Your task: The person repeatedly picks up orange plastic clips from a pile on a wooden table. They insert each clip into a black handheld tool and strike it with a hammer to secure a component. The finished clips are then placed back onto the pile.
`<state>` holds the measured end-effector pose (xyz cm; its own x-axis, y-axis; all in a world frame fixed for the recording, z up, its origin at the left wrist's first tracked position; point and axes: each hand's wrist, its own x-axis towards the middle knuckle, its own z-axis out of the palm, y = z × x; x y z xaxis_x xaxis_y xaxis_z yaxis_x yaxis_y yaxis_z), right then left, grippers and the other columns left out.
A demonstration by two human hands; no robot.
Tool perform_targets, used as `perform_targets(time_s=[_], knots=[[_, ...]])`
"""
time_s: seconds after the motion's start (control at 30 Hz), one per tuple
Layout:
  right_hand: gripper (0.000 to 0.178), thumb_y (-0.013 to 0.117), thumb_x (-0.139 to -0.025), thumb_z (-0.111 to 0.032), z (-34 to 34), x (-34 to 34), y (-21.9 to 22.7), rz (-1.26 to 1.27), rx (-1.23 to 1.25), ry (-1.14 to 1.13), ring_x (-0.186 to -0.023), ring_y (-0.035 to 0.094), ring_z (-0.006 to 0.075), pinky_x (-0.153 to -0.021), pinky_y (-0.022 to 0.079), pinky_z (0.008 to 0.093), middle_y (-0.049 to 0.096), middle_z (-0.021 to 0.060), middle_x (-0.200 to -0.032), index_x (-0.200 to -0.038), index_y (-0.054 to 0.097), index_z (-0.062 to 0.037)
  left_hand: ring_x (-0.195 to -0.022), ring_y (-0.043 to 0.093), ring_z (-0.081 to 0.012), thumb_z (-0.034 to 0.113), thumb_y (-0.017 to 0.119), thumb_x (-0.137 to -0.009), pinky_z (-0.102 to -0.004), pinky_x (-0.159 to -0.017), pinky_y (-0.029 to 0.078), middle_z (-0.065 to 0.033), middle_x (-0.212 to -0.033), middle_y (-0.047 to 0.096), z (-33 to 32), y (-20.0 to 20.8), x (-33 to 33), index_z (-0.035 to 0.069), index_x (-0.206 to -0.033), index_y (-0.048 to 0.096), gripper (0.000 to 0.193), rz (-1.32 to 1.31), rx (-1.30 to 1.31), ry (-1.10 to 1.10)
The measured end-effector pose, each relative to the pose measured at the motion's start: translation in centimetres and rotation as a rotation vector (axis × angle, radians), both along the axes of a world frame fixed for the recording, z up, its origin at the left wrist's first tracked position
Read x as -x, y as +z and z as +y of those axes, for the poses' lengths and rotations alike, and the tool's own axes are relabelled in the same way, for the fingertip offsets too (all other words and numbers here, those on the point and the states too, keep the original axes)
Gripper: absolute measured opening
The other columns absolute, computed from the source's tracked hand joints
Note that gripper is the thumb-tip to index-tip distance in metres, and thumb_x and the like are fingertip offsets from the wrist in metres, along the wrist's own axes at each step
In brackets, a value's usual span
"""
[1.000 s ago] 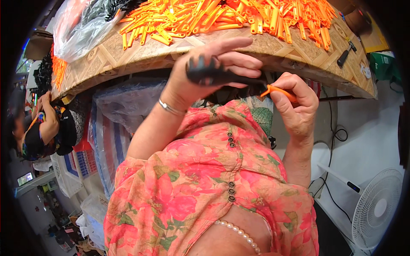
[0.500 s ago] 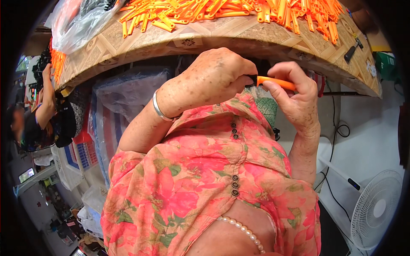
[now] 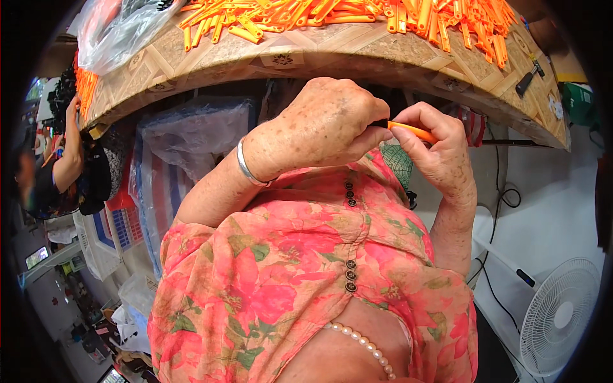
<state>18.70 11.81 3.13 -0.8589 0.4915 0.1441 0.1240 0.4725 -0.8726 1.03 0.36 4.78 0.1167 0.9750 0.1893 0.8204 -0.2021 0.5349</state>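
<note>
My right hand (image 3: 444,143) pinches a slim orange plastic handle (image 3: 418,132) between thumb and fingers, just short of the table's front edge. Against its left end sits a small black part (image 3: 381,123), gripped in the closed fingers of my left hand (image 3: 335,118). Most of that black part is hidden by my fingers, so its kind does not show. The two pieces meet end to end; whether they are joined I cannot tell. Similar orange handles (image 3: 300,16) lie heaped at the back of the table.
The wood-patterned table (image 3: 281,60) curves across the top, with a small black-handled hammer (image 3: 528,80) at its right and a clear plastic bag (image 3: 121,35) at its left. A white fan (image 3: 562,316) stands low right. Another person's arm (image 3: 69,150) reaches in at far left.
My hands have come closer together and dipped slightly. The left end of the orange handle now sits against the black part, and my right fingers cover more of the handle.
</note>
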Motion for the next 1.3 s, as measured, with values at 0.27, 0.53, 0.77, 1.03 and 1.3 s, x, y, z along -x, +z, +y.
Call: perform_targets(time_s=[0.27, 0.53, 0.77, 1.03, 1.3], knots=[[0.012, 0.068, -0.084, -0.009, -0.6, 1.1, -1.9, -0.035, -0.073, -0.077, -0.059, 0.064, 0.0212, -0.056, 0.048, 0.0331, 0.065, 0.0132, -0.07, -0.08, 0.061, -0.0006, -0.068, 0.061, -0.0351, 0.015, 0.069, -0.076, -0.0435, -0.057, 0.047, -0.013, -0.069, 0.06, 0.5, -2.1, 0.6, 0.004, -0.078, 0.062, 0.014, 0.143, -0.069, 0.013], [0.013, 0.073, -0.08, -0.012, 1.5, 1.4, -1.5, -0.025, -0.138, 0.075, -0.064, 0.062, 0.0215, -0.059, 0.048, 0.032, 0.065, 0.0094, -0.073, -0.081, 0.064, -0.0031, -0.069, 0.062, -0.0356, 0.022, 0.067, -0.084, -0.0422, -0.059, 0.049, -0.0144, -0.071, 0.062, 0.1, -2.9, 0.3, 0.003, -0.083, 0.064, 0.019, 0.056, -0.095, 0.095], [0.02, 0.078, -0.066, -0.018, 1.1, 0.5, 0.1, 0.251, -0.68, 0.21, -0.082, 0.06, 0.0229, -0.082, 0.047, 0.0396, 0.064, 0.0006, -0.078, -0.082, 0.068, -0.0107, -0.094, 0.068, -0.0254, 0.029, 0.048, -0.101, -0.0337, -0.085, 0.051, -0.0176, -0.101, 0.07, -0.7, -2.3, 3.7, -0.008, -0.125, 0.056, 0.045, -0.94, 0.506, -0.418], [0.025, 0.077, -0.068, -0.019, 0.5, 0.6, 1.2, 0.239, -0.811, 0.247, -0.093, 0.06, 0.0205, -0.095, 0.044, 0.0421, 0.067, -0.0006, -0.092, -0.091, 0.07, -0.0129, -0.075, 0.07, -0.0179, 0.016, 0.053, -0.099, -0.0219, -0.059, 0.055, -0.0199, -0.097, 0.07, -1.6, -4.3, 3.0, -0.003, -0.126, 0.056, 0.034, -1.532, 0.789, -0.341], [0.03, 0.072, -0.078, -0.013, 6.3, 2.6, -1.6, 0.178, -0.729, -0.308, -0.103, 0.058, 0.0283, -0.095, 0.042, 0.0403, 0.065, 0.0083, -0.11, -0.107, 0.067, -0.0083, -0.067, 0.061, -0.0064, 0.013, 0.054, -0.098, -0.0214, -0.063, 0.052, -0.0067, -0.087, 0.069, -0.3, -4.3, 2.4, 0.002, -0.118, 0.061, 0.024, -1.346, 0.341, 0.153]])
